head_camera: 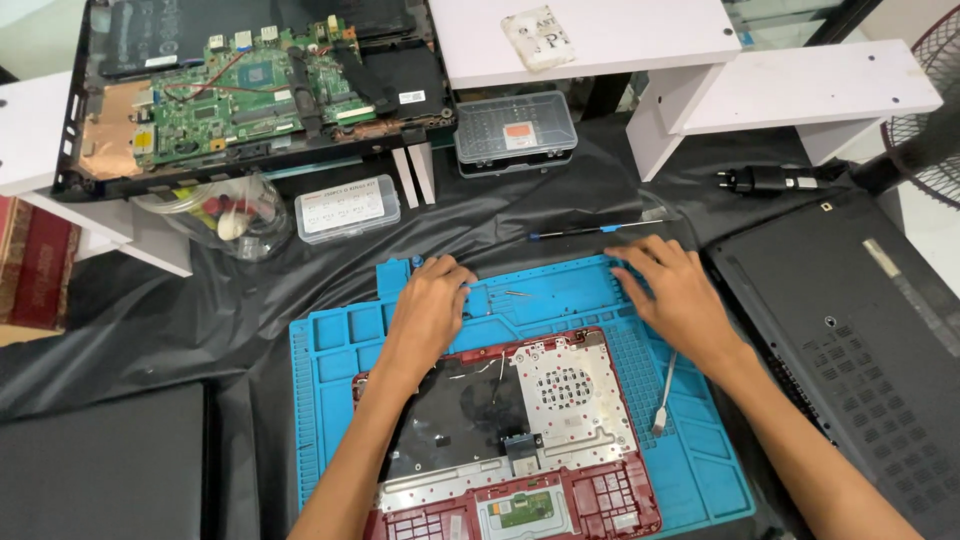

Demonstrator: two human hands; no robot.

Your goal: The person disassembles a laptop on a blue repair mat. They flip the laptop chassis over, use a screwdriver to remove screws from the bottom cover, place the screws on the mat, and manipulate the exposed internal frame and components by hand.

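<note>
A red laptop shell (pixel 600 495), opened up with its inner metal plate and black sheet showing, lies on a blue repair mat (pixel 330 340). My left hand (pixel 430 305) rests palm down on the mat's upper left compartments, fingers curled near the small trays. My right hand (pixel 675 290) lies flat on the mat's upper right part, fingers spread toward its far edge. Neither hand visibly holds anything. A small screw (pixel 517 294) lies on the mat between the hands. A thin metal tool (pixel 664 398) lies on the mat below my right hand.
A screwdriver with blue bands (pixel 590 231) lies beyond the mat. An open laptop with a green circuit board (pixel 240 85) sits on a white shelf. Two clear parts boxes (pixel 347 207) (pixel 515 128), a plastic bag (pixel 225 212), a black bottom cover (pixel 850 340), a power plug (pixel 765 180) and a fan (pixel 930 110) surround the area.
</note>
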